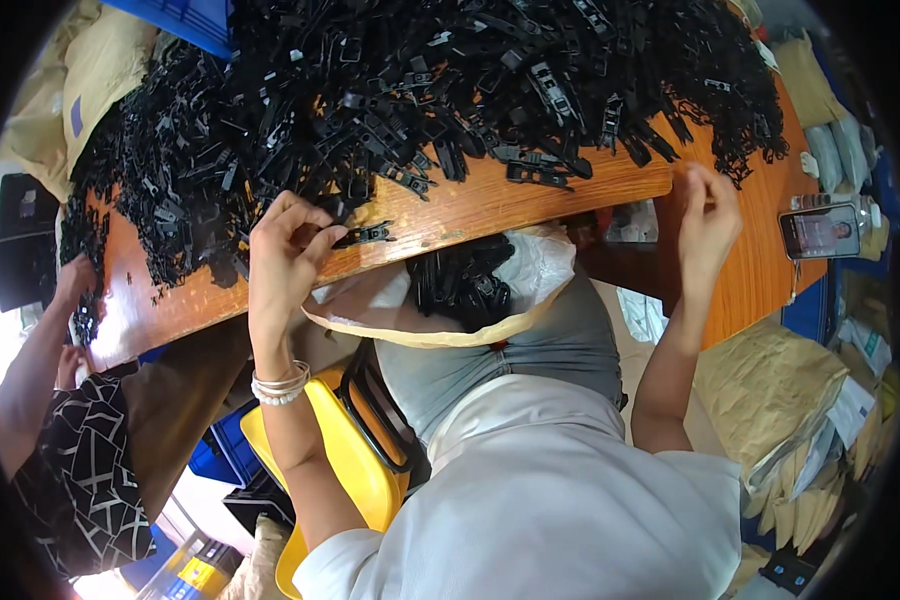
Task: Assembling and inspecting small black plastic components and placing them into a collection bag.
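Many black buckle-like clips (410, 100) lie heaped on the table (480, 205), presumably for easy reach; a white-lined paper sack (450, 341) gapes over the lap, probably to catch pieces. The left hand's (288, 245) fingers nearly meet beside one clip (373, 232), grip unclear; the right hand's (708, 215) curl loosely, contents indiscernible.

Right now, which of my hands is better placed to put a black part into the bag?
Probably your left hand: its fingers are at a black part close to the open bag. Your right hand is farther away, with no part visibly held.
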`<act>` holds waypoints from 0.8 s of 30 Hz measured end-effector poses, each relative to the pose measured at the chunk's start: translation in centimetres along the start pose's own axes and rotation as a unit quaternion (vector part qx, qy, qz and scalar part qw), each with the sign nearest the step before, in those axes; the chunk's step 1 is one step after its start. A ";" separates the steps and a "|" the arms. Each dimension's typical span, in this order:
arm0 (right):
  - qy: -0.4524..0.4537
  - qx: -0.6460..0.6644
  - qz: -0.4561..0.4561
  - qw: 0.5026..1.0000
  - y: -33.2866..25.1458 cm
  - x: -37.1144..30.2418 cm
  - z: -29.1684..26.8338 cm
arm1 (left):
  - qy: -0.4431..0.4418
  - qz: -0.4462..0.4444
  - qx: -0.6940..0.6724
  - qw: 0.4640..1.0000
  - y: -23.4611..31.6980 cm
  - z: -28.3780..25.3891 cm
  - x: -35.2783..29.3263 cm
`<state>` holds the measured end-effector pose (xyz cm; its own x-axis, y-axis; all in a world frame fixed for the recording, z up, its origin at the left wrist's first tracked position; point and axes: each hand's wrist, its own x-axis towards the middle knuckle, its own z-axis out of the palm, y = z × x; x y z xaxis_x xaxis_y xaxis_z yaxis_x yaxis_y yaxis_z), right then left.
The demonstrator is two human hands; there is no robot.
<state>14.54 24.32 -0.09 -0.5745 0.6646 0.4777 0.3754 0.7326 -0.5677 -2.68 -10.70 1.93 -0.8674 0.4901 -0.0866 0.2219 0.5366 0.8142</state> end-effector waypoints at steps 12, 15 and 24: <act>0.035 -0.373 0.012 0.927 2.8 7.3 2.6 | 0.085 0.101 -0.203 0.970 2.9 3.1 -1.4; 0.088 -0.147 -0.075 0.982 0.3 5.1 2.5 | 0.064 0.092 -0.401 0.909 3.7 5.0 -2.4; -0.229 0.339 -0.166 0.897 -12.3 -4.0 2.2 | 0.068 0.112 -0.338 0.932 6.1 9.1 -3.1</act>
<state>10.60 12.38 3.50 -0.8694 0.1829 0.4591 -0.3112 0.5191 -0.7961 5.45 -2.72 1.97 -0.8916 0.4218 0.1648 0.1126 -0.1459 0.9829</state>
